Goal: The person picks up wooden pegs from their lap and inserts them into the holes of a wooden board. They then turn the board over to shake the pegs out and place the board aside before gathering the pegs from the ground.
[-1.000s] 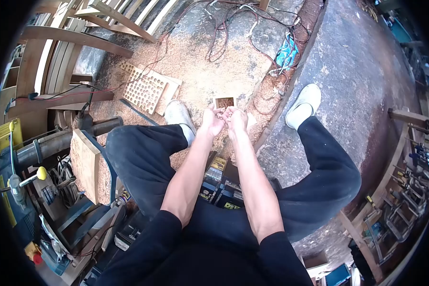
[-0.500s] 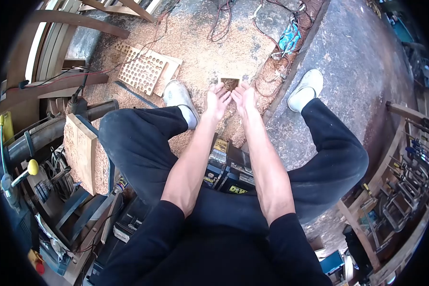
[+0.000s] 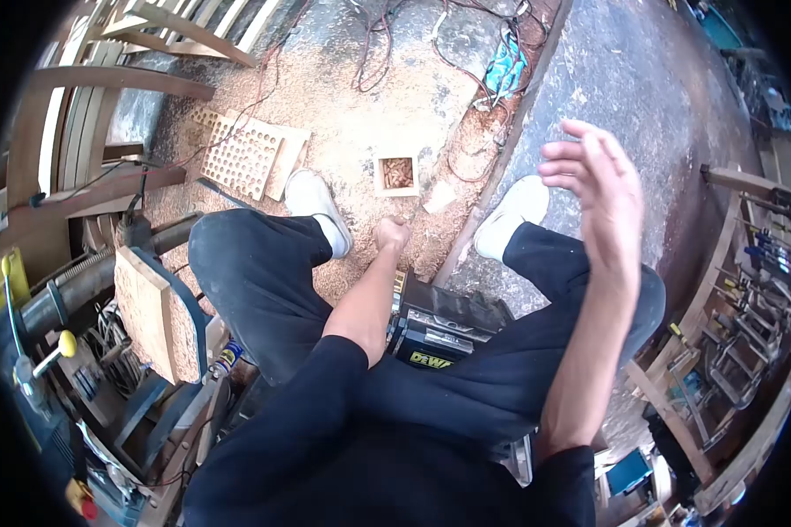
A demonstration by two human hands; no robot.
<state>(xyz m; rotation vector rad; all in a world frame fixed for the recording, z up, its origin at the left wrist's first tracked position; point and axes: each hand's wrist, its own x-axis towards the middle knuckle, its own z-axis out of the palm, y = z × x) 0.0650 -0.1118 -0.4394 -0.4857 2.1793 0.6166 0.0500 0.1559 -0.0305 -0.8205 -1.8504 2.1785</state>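
Observation:
On the sawdust-covered floor stands a square wooden box (image 3: pixel 380 177), open at the top, with many small wooden pieces (image 3: pixel 397 173) inside. Just on the near side of it is my left hand (image 3: pixel 392 234), closed, its fingers curled so that anything in them is hidden. My right hand (image 3: pixel 596 180) is raised to the right, well away from the box. Its fingers are stretched out and it holds nothing. A pale flat piece (image 3: pixel 439 197) lies right of the box.
A wooden board with rows of round holes (image 3: pixel 240 158) lies at left. Cables (image 3: pixel 373 53) run over the floor. A black DeWalt toolbox (image 3: pixel 448 312) sits between my legs. Drill press parts and a wooden block (image 3: pixel 145 316) are at left; clamps (image 3: pixel 729 351) hang at right.
Both hands were together at the box's near edge. My right hand has swung up and to the right; my left has drawn back and closed. The box's contents now show fully.

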